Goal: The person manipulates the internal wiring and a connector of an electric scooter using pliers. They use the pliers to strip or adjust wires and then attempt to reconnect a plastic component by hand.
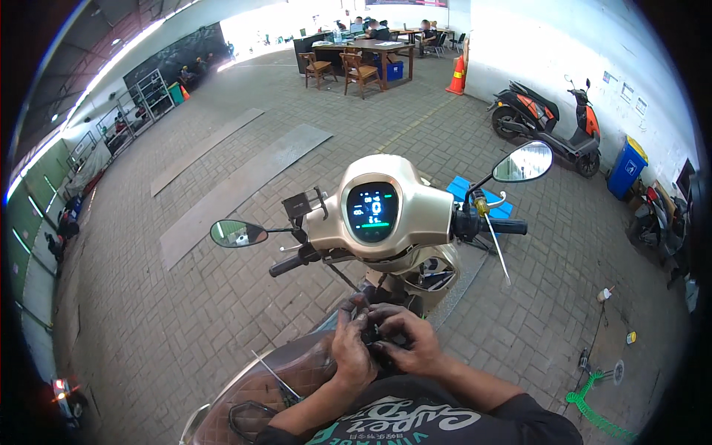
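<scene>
My left hand (351, 348) and my right hand (414, 340) meet close to my body, above the front end of a brown quilted scooter seat (245, 386). Fingers of both are closed around a small black part (368, 335); they cover most of it, so its exact kind is unclear. Just beyond them stands the scooter's beige handlebar cover (430, 215) with a lit dashboard display (373, 211). A yellow-handled screwdriver (495, 241) rests by the right grip, its shaft pointing down. Another long thin tool (273, 371) lies on the seat beside my left forearm, near a black cable loop (237, 423).
Mirrors (523, 161) stick out on both sides of the handlebar. An orange and black scooter (545, 122) is parked by the right wall, near a blue bin (627, 169). A green coiled hose (593, 408) lies on the floor at right. People sit around tables (363, 46) far ahead.
</scene>
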Available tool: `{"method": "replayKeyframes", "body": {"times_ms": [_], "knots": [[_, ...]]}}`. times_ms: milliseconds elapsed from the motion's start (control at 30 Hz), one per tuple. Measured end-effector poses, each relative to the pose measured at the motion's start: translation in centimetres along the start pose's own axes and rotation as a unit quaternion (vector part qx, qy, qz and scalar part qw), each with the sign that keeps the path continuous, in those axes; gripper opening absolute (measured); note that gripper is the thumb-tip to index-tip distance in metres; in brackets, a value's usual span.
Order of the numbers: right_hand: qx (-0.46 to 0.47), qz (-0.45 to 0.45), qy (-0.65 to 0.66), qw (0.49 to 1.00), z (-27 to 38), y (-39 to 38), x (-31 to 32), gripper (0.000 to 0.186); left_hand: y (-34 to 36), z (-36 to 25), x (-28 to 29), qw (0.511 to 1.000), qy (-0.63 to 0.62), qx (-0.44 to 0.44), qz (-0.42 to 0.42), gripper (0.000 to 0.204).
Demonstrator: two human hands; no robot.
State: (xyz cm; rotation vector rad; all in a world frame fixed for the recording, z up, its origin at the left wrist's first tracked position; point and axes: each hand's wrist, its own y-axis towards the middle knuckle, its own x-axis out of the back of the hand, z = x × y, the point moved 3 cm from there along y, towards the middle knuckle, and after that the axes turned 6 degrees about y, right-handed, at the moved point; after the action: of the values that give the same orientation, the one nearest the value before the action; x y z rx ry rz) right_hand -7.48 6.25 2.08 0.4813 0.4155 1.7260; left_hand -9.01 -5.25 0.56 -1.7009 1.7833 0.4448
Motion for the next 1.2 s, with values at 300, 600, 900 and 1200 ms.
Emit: {"method": "replayKeyframes", "body": {"times_ms": [300, 600, 900, 1200], "knots": [[-0.161, -0.07, 0.14, 0.975, -1.1, -0.4, 0.6, 0.025, 0.0, 0.9, 0.1, 1.0, 0.024, 0.016, -0.007, 0.039], [-0.001, -0.013, 0.003, 1.0, -0.3, 0.0, -0.4, 0.028, 0.6, 1.2, 1.3, 1.0, 0.0, 0.006, -0.027, 0.038], [-0.158, -0.053, 0.157, 0.973, -0.8, -0.3, 0.6, 0.032, 0.1, 1.0, 0.5, 1.0, 0.029, 0.012, 0.006, 0.039], [-0.081, -0.028, 0.023, 0.996, -0.4, -0.2, 0.0, 0.031, 0.4, 0.9, 0.6, 1.0, -0.014, 0.016, -0.02, 0.038]]}}
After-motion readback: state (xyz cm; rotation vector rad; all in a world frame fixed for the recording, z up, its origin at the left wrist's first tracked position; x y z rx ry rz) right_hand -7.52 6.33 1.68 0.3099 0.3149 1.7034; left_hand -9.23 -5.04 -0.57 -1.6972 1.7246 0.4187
